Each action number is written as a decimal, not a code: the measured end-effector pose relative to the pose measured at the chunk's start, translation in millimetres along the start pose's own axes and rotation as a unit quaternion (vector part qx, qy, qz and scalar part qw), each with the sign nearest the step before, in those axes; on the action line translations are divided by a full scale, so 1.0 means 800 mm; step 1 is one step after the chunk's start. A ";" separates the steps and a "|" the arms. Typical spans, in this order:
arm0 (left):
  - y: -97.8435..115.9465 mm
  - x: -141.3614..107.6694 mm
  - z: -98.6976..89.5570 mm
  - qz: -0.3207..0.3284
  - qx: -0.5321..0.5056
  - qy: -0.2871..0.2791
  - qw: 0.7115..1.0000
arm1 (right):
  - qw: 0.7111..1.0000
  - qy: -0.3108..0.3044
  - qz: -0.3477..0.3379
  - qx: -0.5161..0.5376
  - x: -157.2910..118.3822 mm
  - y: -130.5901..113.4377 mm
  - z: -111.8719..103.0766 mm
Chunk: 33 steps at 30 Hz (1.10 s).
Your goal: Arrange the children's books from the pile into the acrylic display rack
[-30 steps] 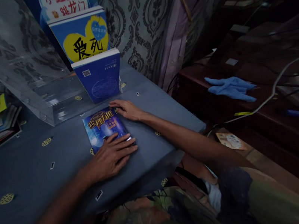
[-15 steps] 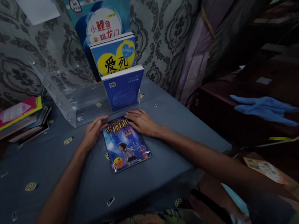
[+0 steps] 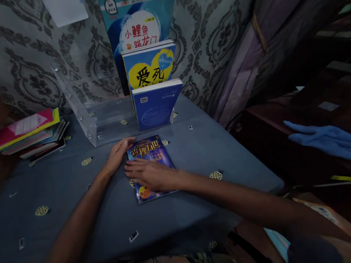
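Observation:
A blue comic-style book [image 3: 146, 147] with gold lettering lies face up on the grey-blue tablecloth [image 3: 109, 217]. My right hand [image 3: 152, 174] rests flat across its middle, fingers stretched toward the left edge, covering much of the cover picture. At the book's upper left corner is my left hand [image 3: 118, 154], its fingers extended and nothing gripped in it. Just beyond, a plain blue book [image 3: 158, 107] stands upright in a clear stepped rack [image 3: 80, 111], in front of a yellow-and-blue book [image 3: 148, 67] and a tall teal book [image 3: 144, 16].
A stack of books and booklets [image 3: 29, 132] lies at the table's left back. Patterned cloth hangs behind the rack. To the right, lower than the table, a blue glove [image 3: 328, 138] lies on a dark red surface beside a pale cable.
My right hand has moved from the book's upper right corner down and left across its cover. My left hand stays by the upper left corner. The camera view has shifted slightly.

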<state>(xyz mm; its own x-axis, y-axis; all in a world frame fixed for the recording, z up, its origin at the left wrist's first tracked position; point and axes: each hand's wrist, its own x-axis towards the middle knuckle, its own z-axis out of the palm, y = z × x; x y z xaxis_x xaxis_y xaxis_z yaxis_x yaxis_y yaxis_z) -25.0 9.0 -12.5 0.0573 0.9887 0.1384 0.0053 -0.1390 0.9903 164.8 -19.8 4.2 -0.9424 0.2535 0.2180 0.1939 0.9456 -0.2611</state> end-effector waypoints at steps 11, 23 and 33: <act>0.016 -0.011 0.006 0.038 0.182 -0.045 0.981 | 0.993 -0.047 0.032 0.107 -0.057 -0.061 -0.008; 0.013 -0.010 0.007 0.037 0.179 -0.038 0.982 | 0.974 0.072 0.196 0.088 -0.047 0.084 -0.010; 0.004 -0.031 0.016 0.092 0.292 0.102 0.947 | 0.937 0.177 0.299 0.041 -0.060 0.097 -0.001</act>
<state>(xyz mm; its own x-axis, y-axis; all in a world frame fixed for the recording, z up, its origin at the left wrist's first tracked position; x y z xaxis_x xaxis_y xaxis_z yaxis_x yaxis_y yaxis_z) -13.6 -16.8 -13.0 -0.0830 0.9266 0.3668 0.5678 -0.2585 0.7815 225.2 42.0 -25.8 -0.5203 0.7984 0.3031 0.6231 0.5977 -0.5046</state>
